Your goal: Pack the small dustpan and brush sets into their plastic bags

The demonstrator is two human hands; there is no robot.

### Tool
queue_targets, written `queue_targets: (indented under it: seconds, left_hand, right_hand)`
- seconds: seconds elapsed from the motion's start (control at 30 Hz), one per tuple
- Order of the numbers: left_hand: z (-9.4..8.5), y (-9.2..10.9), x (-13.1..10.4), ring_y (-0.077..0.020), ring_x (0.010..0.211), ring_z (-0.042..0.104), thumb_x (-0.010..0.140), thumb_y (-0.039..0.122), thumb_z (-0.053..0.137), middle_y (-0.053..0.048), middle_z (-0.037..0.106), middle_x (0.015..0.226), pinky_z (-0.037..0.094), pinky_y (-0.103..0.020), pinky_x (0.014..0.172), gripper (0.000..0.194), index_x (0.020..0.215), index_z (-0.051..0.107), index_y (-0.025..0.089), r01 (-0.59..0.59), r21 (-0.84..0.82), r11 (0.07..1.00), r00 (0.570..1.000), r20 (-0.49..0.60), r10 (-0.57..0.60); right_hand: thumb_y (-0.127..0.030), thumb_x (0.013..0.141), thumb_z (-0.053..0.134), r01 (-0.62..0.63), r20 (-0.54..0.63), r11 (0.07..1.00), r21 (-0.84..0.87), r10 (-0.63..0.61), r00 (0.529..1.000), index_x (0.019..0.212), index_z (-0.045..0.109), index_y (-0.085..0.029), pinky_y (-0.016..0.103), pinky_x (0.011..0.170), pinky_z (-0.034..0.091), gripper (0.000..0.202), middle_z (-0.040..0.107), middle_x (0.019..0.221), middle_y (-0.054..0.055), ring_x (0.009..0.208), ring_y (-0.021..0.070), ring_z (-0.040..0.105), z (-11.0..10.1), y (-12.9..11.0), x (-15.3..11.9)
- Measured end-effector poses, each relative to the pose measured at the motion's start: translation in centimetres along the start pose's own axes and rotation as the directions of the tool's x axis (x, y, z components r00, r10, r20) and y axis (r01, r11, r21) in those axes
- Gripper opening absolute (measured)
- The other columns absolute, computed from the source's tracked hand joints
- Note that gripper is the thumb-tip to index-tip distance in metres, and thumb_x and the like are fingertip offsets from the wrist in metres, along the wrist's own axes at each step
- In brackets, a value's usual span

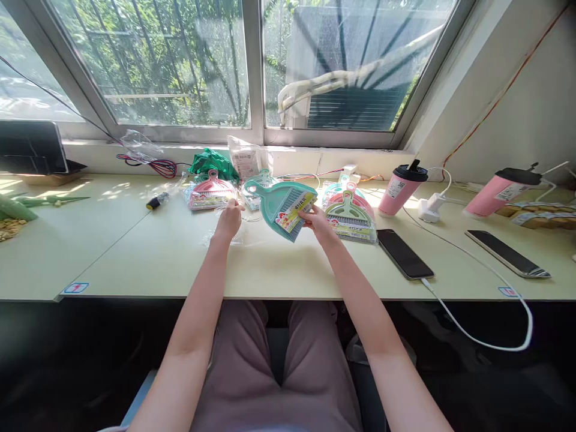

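My right hand (318, 223) grips a teal dustpan and brush set (274, 204) by its lower right side, tilted above the table. A yellow and white label wraps its grey bristles. With fingers pinched together, my left hand (229, 221) is left of that set; what they hold, if anything, I cannot make out. Clear plastic film (238, 235) lies by this hand. Just beyond it rests a pink dustpan and brush set (210, 193) in clear wrapping. Right of my right hand, a wrapped green dustpan and brush set (348, 213) lies over other sets.
Further right are a pink cup (402, 189), a black phone (405, 254) on a white cable, a white plug (431, 207), a second pink cup (504, 192) and another phone (506, 254). A green crumpled bag (211, 161) sits near the window, and a black-and-yellow object (156, 201) lies left.
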State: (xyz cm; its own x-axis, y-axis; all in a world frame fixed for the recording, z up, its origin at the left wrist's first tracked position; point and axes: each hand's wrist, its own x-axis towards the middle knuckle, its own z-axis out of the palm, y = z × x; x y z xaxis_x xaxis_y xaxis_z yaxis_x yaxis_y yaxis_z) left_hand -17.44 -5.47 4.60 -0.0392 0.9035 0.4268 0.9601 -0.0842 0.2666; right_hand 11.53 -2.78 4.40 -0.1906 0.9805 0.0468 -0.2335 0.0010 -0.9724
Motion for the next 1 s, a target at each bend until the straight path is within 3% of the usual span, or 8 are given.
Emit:
queue_targets:
  seconds: [0.13, 0.23, 0.53, 0.67, 0.77, 0.87, 0.93, 1.0]
  left_hand:
    - [0.2, -0.3, 0.3, -0.0297, 0.096, 0.066, 0.095, 0.010, 0.038, -0.016, 0.064, 0.113, 0.053, -0.043, 0.088, 0.038, 0.121, 0.065, 0.015, 0.041, -0.048, 0.998, 0.992, -0.118, -0.046]
    - [0.3, -0.3, 0.4, -0.0279, 0.093, 0.065, 0.092, 0.007, 0.041, -0.013, 0.064, 0.103, 0.054, -0.042, 0.087, 0.037, 0.121, 0.062, 0.016, -0.011, -0.143, 0.990, 0.982, -0.188, -0.016]
    - [1.2, 3.3, -0.4, -0.0203, 0.086, 0.065, 0.100, 0.017, 0.042, -0.009, 0.065, 0.105, 0.054, -0.034, 0.081, 0.030, 0.122, 0.061, 0.021, -0.335, -0.253, 0.908, 0.932, -0.227, 0.281]
    - [1.2, 5.4, -1.1, -0.0292, 0.116, 0.063, 0.100, 0.033, 0.053, -0.014, 0.065, 0.124, 0.048, -0.045, 0.103, 0.033, 0.130, 0.059, 0.022, -0.401, -0.233, 0.886, 0.903, -0.262, 0.340]
    - [0.8, 5.9, -1.3, -0.0369, 0.147, 0.037, 0.093, 0.050, 0.065, -0.019, 0.047, 0.152, 0.022, -0.057, 0.124, 0.059, 0.142, 0.051, 0.020, -0.298, -0.289, 0.910, 0.884, -0.443, 0.149]
    - [0.4, 5.3, -0.7, -0.0340, 0.159, 0.012, 0.089, 0.061, 0.066, -0.018, 0.025, 0.167, 0.010, -0.054, 0.128, 0.084, 0.156, 0.033, 0.022, -0.110, -0.548, 0.829, 0.801, -0.543, -0.253]
    - [0.4, 4.7, -0.2, -0.0323, 0.159, 0.013, 0.088, 0.066, 0.065, -0.016, 0.024, 0.168, 0.018, -0.052, 0.127, 0.092, 0.160, 0.025, 0.025, -0.032, -0.781, 0.624, 0.822, -0.376, -0.428]
    - [0.6, 4.3, 0.3, -0.0336, 0.154, 0.030, 0.089, 0.070, 0.059, -0.016, 0.039, 0.161, 0.032, -0.052, 0.122, 0.087, 0.158, 0.032, 0.024, 0.073, -0.947, 0.314, 0.927, -0.052, -0.372]
  right_hand:
    - [-0.018, 0.062, 0.087, -0.072, 0.036, 0.987, -0.145, 0.078, 0.996, 0.097, 0.069, -0.018, 0.031, 0.063, 0.059, 0.039, 0.078, 0.082, 0.005, 0.073, 0.0218, 0.073, -0.1, -0.1, 0.0]
    - [-0.015, 0.062, 0.087, -0.070, 0.082, 0.979, -0.193, 0.088, 0.993, 0.099, 0.071, -0.019, 0.029, 0.058, 0.058, 0.041, 0.078, 0.080, 0.004, 0.070, 0.0205, 0.072, 0.5, 0.6, 0.0]
    - [-0.026, 0.063, 0.090, 0.009, 0.081, 0.987, -0.160, 0.004, 0.997, 0.098, 0.066, -0.020, 0.030, 0.057, 0.061, 0.043, 0.077, 0.077, 0.002, 0.068, 0.0194, 0.073, 3.0, 3.6, 0.0]
    - [-0.025, 0.062, 0.093, -0.010, 0.040, 0.998, -0.065, 0.013, 0.999, 0.097, 0.065, -0.020, 0.034, 0.062, 0.065, 0.044, 0.077, 0.077, 0.002, 0.070, 0.0209, 0.074, 2.9, 3.9, 0.3]
    - [-0.023, 0.062, 0.093, -0.011, -0.013, 0.999, 0.044, 0.011, 1.000, 0.097, 0.064, -0.020, 0.039, 0.070, 0.067, 0.046, 0.076, 0.079, 0.002, 0.074, 0.0221, 0.074, 2.5, 3.7, 0.5]
    - [-0.022, 0.065, 0.092, 0.019, -0.065, 0.986, 0.165, -0.008, 0.998, 0.098, 0.062, -0.020, 0.043, 0.081, 0.067, 0.045, 0.076, 0.083, 0.003, 0.083, 0.0242, 0.076, 2.3, 3.4, 0.4]
    - [-0.021, 0.068, 0.090, 0.033, -0.076, 0.976, 0.215, -0.017, 0.997, 0.099, 0.061, -0.021, 0.046, 0.086, 0.066, 0.043, 0.076, 0.086, 0.003, 0.088, 0.0251, 0.076, 2.4, 3.2, 0.2]
    - [-0.019, 0.070, 0.087, 0.031, -0.074, 0.973, 0.227, -0.015, 0.997, 0.100, 0.061, -0.021, 0.047, 0.088, 0.066, 0.040, 0.076, 0.087, 0.003, 0.088, 0.0249, 0.076, 2.5, 3.0, 0.1]
